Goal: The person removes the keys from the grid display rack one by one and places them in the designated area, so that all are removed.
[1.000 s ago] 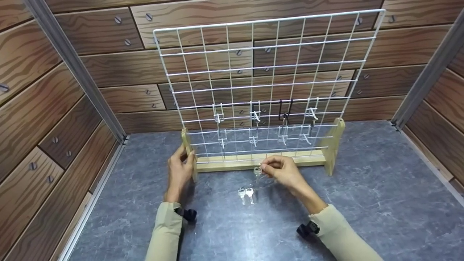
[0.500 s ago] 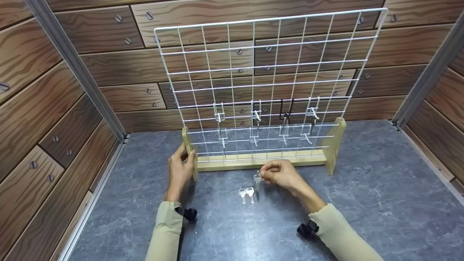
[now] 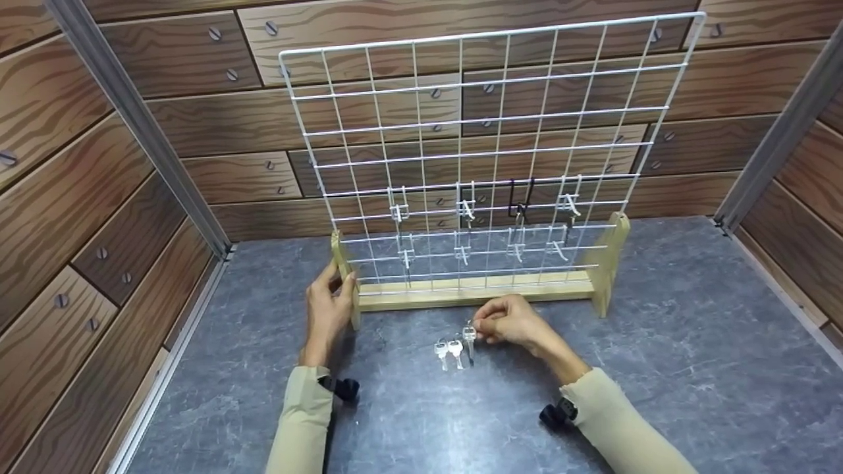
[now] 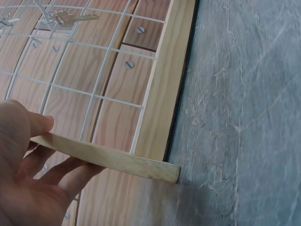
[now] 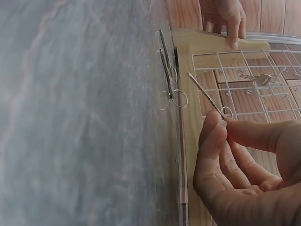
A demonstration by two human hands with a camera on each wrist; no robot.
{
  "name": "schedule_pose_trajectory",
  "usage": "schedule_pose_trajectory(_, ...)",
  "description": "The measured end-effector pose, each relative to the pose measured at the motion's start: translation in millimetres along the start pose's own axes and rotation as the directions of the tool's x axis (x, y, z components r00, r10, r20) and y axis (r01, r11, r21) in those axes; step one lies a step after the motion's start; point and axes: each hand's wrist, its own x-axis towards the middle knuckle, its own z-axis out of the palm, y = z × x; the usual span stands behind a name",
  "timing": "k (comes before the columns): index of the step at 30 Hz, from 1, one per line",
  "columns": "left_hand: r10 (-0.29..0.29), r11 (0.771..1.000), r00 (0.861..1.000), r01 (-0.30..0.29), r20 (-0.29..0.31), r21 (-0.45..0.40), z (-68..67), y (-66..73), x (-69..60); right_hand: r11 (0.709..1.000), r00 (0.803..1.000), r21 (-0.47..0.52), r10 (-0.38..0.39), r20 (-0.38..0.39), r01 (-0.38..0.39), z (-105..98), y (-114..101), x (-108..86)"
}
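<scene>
My right hand pinches a key by its head, just above the table and in front of the rack's base. In the right wrist view that key sticks out from thumb and forefinger, with a small ring beside it. Two more keys lie side by side on the table, just left of the held one. My left hand grips the wooden left end piece of the stand, thumb on one side and fingers on the other. The white wire grid stands upright in it.
Several white hooks and a black hook hang on the grid's lower half. A key hangs from one hook. The wooden crossbar joins the end pieces. Wood-patterned walls enclose the grey table.
My right hand has come down and slightly toward me with the key, from the crossbar to beside the two lying keys. The left hand stays on the end piece.
</scene>
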Motion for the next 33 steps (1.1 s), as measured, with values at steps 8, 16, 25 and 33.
schedule_pose_trajectory(8,-0.001,1.000,1.000,0.001,0.002,0.013,-1.8,2.5,-0.1,0.997,0.999,-0.070,0.023,-0.027,-0.025,5,1,1.6)
schedule_pose_trajectory(16,-0.012,1.000,1.000,0.012,0.004,0.023,-4.2,3.7,-1.7,0.991,0.999,-0.127,0.035,-0.021,-0.037,9,1,3.8)
schedule_pose_trajectory(25,-0.006,1.000,1.000,0.006,-0.004,0.015,-3.4,2.3,-2.4,0.969,0.994,-0.232,0.062,-0.088,-0.081,17,-4,4.0)
schedule_pose_trajectory(33,0.012,1.000,1.000,-0.012,-0.006,0.009,-1.2,1.1,-2.4,0.950,0.992,-0.306,0.032,-0.118,-0.067,19,-5,1.4)
